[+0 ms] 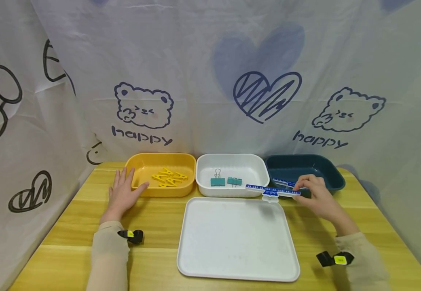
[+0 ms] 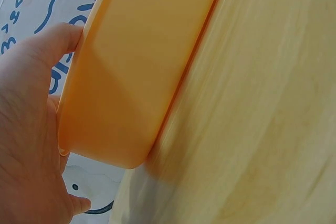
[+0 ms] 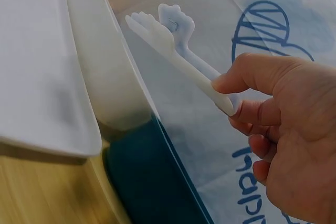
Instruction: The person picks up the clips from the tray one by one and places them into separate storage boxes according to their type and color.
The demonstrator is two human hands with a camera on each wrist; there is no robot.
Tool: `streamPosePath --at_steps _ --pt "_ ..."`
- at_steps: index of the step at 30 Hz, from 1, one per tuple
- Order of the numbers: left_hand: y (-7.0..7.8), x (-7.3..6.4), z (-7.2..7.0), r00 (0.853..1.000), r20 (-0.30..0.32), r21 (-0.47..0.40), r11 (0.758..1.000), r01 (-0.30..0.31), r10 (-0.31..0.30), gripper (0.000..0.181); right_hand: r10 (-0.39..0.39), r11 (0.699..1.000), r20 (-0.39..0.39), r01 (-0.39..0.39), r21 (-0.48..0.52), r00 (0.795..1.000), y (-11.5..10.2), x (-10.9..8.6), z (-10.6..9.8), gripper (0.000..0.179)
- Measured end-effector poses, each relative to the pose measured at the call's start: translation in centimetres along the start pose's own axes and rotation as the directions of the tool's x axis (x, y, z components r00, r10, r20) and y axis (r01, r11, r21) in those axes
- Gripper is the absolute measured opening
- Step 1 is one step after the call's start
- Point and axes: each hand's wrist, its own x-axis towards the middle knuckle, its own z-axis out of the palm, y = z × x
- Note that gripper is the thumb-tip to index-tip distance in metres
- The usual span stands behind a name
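Observation:
In the head view my right hand [image 1: 316,196] pinches one end of a blue-and-white ruler clip [image 1: 273,190] between thumb and fingers. It is held above the seam between the white bin [image 1: 232,191] and the dark teal bin [image 1: 335,178]. From the right wrist view, the clip's pale underside [image 3: 181,59] shows, with hand-shaped ends. Another blue ruler clip [image 1: 283,182] lies in the teal bin, partly hidden. My left hand [image 1: 123,196] rests at the left front corner of the yellow bin [image 1: 163,190], fingers spread along its rim; some fingers are hidden in the left wrist view.
Several yellow clothespins [image 1: 170,178] lie in the yellow bin. Two teal binder clips [image 1: 217,182] are in the white bin. A white tray [image 1: 237,242] sits on the wooden table [image 1: 152,258] before the bins. A printed cloth [image 1: 203,81] hangs behind.

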Motion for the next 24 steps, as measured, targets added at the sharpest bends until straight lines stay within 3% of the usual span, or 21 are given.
streamPosePath --at_steps 6,24 --pt "-0.3 0.1 0.2 1.000 0.007 0.008 1.000 0.003 -0.003 0.094 0.040 0.999 -0.018 -0.040 -0.025 0.999 0.8 -0.1 -0.6 0.010" --pt "-0.1 0.2 0.0 1.000 0.011 0.008 1.000 0.006 -0.006 0.095 0.124 0.992 -0.178 -0.128 -0.011 0.976 3.2 -0.2 -1.7 0.014"
